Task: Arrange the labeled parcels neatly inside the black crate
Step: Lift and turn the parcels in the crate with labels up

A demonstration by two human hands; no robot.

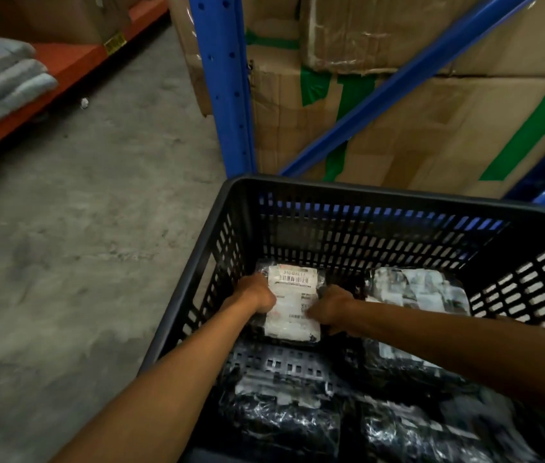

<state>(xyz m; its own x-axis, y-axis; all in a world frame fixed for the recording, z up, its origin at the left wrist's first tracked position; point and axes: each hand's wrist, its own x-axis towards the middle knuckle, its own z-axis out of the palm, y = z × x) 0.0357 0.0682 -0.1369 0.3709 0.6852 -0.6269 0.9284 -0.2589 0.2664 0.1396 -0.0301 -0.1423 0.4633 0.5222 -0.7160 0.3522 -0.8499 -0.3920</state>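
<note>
Item 1, nearest: black wrapped parcels (284, 419) lying at the near end of the black crate (378, 192), glossy film catching light, labels mostly hidden or blurred. A second dark bundle (408, 436) lies just beside them to the right.

Item 2: a patch of bare perforated crate floor (281, 362), between the near parcels and the one being handled.

Item 3: 2 bare forearms reaching in from the near edge. Left hand (257, 294) curled closed on the left edge of the labeled parcel (293, 304). Right hand (329, 309) curled closed on its right edge, knuckles up. Fingertips of both are tucked under or behind the parcel, so the exact grip depth cannot be told.

Item 4: the labeled parcel itself, black wrap with a white shipping label facing up, barcode near its far end. It sits in the far-left part of the crate, close to the far wall and the left wall. Whether it rests fully on the floor or is slightly lifted cannot be told.

Item 5: another parcel (421, 289) with a crinkled white label, in the far-right part, beside the right hand.

Item 6: crate walls, slotted black plastic, far rim level.

Item 7, beyond the crate: blue rack upright (221, 81) and diagonal brace (408, 78), with cardboard boxes (438, 128) bearing green tape stacked behind.

Item 8, far left: grey concrete floor (81, 228), an orange shelf (74, 61) holding folded grey cloth (0, 75).
</note>
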